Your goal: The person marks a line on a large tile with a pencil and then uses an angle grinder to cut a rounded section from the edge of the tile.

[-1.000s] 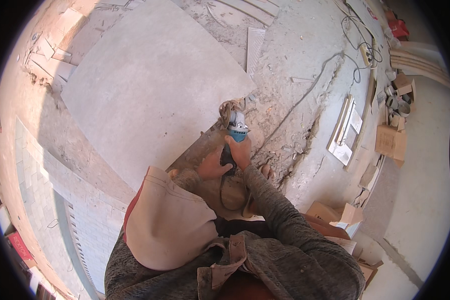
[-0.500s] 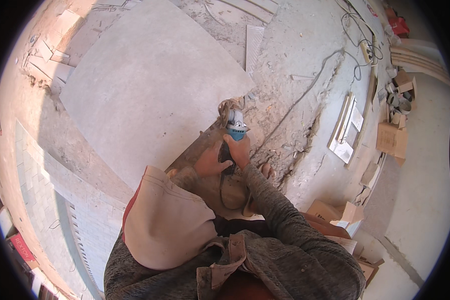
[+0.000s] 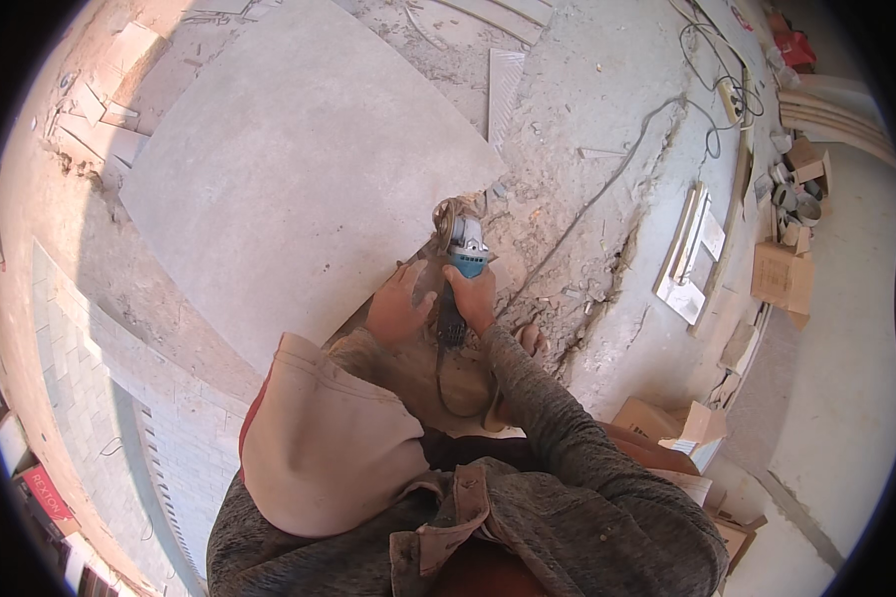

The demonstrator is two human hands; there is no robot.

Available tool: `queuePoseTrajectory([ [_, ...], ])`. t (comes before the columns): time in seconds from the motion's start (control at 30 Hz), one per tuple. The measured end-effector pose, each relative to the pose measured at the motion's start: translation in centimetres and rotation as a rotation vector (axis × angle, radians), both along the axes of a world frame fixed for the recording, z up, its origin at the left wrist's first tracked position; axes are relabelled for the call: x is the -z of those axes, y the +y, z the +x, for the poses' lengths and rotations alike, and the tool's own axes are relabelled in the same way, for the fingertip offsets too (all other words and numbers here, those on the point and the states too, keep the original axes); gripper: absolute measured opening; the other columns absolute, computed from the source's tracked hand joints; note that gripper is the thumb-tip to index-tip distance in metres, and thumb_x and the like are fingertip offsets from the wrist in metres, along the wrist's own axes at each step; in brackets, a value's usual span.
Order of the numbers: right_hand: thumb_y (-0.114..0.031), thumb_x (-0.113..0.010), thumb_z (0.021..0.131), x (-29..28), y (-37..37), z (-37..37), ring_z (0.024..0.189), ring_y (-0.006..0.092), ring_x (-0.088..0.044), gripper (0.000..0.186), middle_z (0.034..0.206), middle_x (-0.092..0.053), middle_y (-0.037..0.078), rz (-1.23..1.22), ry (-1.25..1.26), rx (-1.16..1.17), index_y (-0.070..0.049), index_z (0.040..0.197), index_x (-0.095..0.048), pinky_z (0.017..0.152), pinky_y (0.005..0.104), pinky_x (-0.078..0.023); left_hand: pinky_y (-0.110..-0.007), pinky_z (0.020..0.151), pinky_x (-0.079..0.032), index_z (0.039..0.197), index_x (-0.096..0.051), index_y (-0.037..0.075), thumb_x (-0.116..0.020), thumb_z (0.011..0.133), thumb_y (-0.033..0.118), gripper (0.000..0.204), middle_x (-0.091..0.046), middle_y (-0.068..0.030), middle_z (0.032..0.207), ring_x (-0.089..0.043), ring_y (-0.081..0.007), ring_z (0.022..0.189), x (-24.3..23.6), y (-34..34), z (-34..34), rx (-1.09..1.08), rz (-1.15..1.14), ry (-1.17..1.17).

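A blue-and-black angle grinder (image 3: 468,261) rests at the near right corner of a large grey tile (image 3: 299,169), its disc end by the broken, notched tile corner. My right hand (image 3: 474,297) is wrapped round the grinder's body just behind the blue part. My left hand (image 3: 398,306) is off the grinder, fingers apart, beside the tile's near edge. Whether its fingertips touch the tile, I cannot tell. The grinder's black cord (image 3: 443,383) runs back toward me between my arms. Below my left hand, pale cloth with a red edge (image 3: 334,438) hides part of my left forearm.
Rubble and dust (image 3: 558,249) lie right of the grinder, with a grey cable (image 3: 607,189) crossing them. A ribbed tile strip (image 3: 506,95) lies beyond the big tile. Farther right are a white-topped board (image 3: 685,259), an extension socket (image 3: 732,102) and cardboard boxes (image 3: 782,277).
My left hand has let go of the grinder's rear and moved left toward the tile edge, its fingers spreading. My right hand and the grinder have barely moved.
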State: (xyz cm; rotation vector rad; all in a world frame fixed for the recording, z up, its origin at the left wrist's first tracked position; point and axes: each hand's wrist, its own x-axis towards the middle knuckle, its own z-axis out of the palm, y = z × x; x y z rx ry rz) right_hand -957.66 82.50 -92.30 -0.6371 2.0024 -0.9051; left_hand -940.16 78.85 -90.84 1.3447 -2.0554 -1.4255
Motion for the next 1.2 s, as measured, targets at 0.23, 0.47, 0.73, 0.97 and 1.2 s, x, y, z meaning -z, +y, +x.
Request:
queuePoseTrajectory([
  [0.23,-0.026,-0.078,0.079,1.4,0.3,-0.4,0.078,0.0245,-0.069,0.041,0.088,-0.073,0.016,0.037,-0.001,-0.020,0.005,0.104,-0.069,0.073,0.0408,-0.054,-0.048,0.098,-0.050,0.134,-0.058,0.002,-0.073,0.086,0.021,0.054,-0.061,-0.0191,0.127,-0.059,-0.0383,0.118,0.0,-1.5,2.0,-0.039,-0.296,-0.097],
  [0.47,-0.024,-0.079,0.082,1.2,1.0,-0.2,0.073,0.0162,-0.063,0.034,0.082,-0.070,0.009,-0.066,0.019,-0.022,0.004,0.096,-0.069,0.067,0.0372,-0.052,-0.057,0.112,-0.033,0.142,-0.053,0.004,-0.076,0.084,0.027,0.067,-0.049,-0.0167,0.141,-0.042,-0.0379,0.137,1.3,-2.8,3.0,-0.056,-0.593,-0.340],
  [0.73,-0.027,-0.079,0.080,0.8,1.4,-0.5,0.076,0.0211,-0.066,0.040,0.085,-0.071,0.014,-0.035,0.069,-0.054,0.005,0.100,-0.068,0.070,0.0395,-0.053,-0.058,0.116,-0.028,0.145,-0.051,0.003,-0.070,0.092,0.030,0.063,-0.045,-0.0173,0.146,-0.037,-0.0372,0.142,2.8,-3.0,3.0,-0.062,-0.657,-0.386],
  [0.97,-0.026,-0.079,0.080,0.4,0.8,-0.4,0.073,0.0194,-0.065,0.037,0.082,-0.071,0.012,-0.065,0.042,-0.044,0.005,0.095,-0.068,0.068,0.0389,-0.053,-0.058,0.118,-0.025,0.145,-0.049,0.002,-0.069,0.091,0.025,0.061,-0.044,-0.0166,0.147,-0.035,-0.0366,0.144,2.6,-3.0,3.0,-0.050,-0.632,-0.362],
  [1.2,-0.027,-0.079,0.080,0.8,0.6,-0.3,0.071,0.0186,-0.064,0.036,0.080,-0.070,0.011,-0.066,0.058,-0.037,0.005,0.093,-0.068,0.067,0.0382,-0.052,-0.058,0.119,-0.024,0.145,-0.049,0.002,-0.068,0.091,0.023,0.061,-0.044,-0.0159,0.147,-0.035,-0.0357,0.145,2.8,-3.0,3.1,-0.041,-0.617,-0.357],
])
